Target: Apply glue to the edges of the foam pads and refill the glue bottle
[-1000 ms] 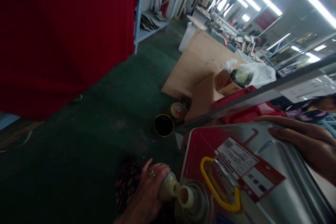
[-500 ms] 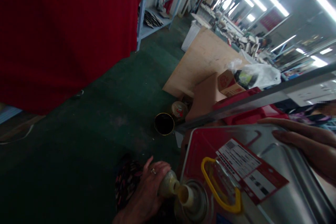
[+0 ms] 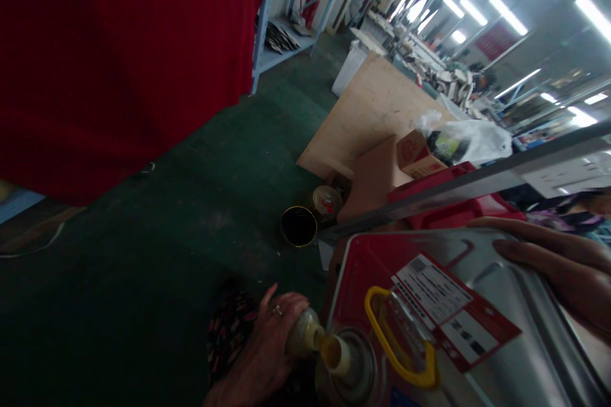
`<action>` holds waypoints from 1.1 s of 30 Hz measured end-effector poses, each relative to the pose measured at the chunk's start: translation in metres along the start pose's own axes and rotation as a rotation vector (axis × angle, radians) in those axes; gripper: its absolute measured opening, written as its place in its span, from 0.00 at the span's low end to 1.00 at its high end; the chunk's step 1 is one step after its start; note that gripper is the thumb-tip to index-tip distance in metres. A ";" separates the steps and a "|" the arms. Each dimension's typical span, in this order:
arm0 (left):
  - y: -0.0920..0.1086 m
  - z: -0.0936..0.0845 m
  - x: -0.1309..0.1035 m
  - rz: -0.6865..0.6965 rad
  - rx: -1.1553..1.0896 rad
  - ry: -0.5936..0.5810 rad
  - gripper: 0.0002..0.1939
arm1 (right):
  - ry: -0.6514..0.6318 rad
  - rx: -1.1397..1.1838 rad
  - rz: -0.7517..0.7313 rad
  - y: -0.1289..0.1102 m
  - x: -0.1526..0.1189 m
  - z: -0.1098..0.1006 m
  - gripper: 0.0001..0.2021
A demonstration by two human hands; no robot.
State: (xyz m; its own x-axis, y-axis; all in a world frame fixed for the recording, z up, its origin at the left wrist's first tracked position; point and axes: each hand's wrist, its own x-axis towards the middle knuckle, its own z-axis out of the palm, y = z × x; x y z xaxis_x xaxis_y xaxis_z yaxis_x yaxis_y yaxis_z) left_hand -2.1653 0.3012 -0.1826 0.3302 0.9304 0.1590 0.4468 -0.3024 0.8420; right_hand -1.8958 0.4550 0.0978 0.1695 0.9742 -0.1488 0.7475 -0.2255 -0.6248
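Note:
My left hand (image 3: 270, 340), with a ring on one finger, is wrapped round a small translucent bottle (image 3: 301, 332). The bottle's neck faces the round spout (image 3: 336, 355) of a large tilted metal can (image 3: 501, 280). Yellowish stuff shows at both mouths; whether they touch I cannot tell. My right hand (image 3: 558, 261) lies along the can's upper side with fingers extended, holding it at a slant. A yellow carrying handle (image 3: 398, 337) and a red and white label (image 3: 449, 305) are on the can's top face. My patterned clothing shows beside the left wrist.
On the green floor (image 3: 205, 216) stand an open dark bucket (image 3: 298, 227) and a lidded tin (image 3: 326, 201). A metal bar (image 3: 429, 187) crosses behind the can, near cardboard boxes (image 3: 372, 172) and a plywood board (image 3: 377, 108). Red cloth (image 3: 124, 70) hangs at left. People are in the background.
The view has shifted very slightly. Both hands, the bottle and the tilted can keep nearly the same places.

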 end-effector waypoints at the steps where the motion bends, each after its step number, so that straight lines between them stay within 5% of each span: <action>1: -0.001 0.001 0.000 0.007 0.002 0.007 0.26 | 0.001 -0.003 0.006 0.000 0.000 0.000 0.23; 33: -0.007 0.005 -0.008 0.000 0.030 0.039 0.28 | -0.099 -0.055 -0.012 0.005 0.003 -0.002 0.24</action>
State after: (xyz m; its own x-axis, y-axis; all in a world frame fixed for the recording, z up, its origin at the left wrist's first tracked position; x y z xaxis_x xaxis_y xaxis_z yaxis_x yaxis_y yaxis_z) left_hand -2.1670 0.2954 -0.1924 0.2979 0.9375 0.1797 0.4715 -0.3082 0.8262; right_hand -1.8906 0.4566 0.0960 0.0983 0.9710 -0.2177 0.7840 -0.2103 -0.5841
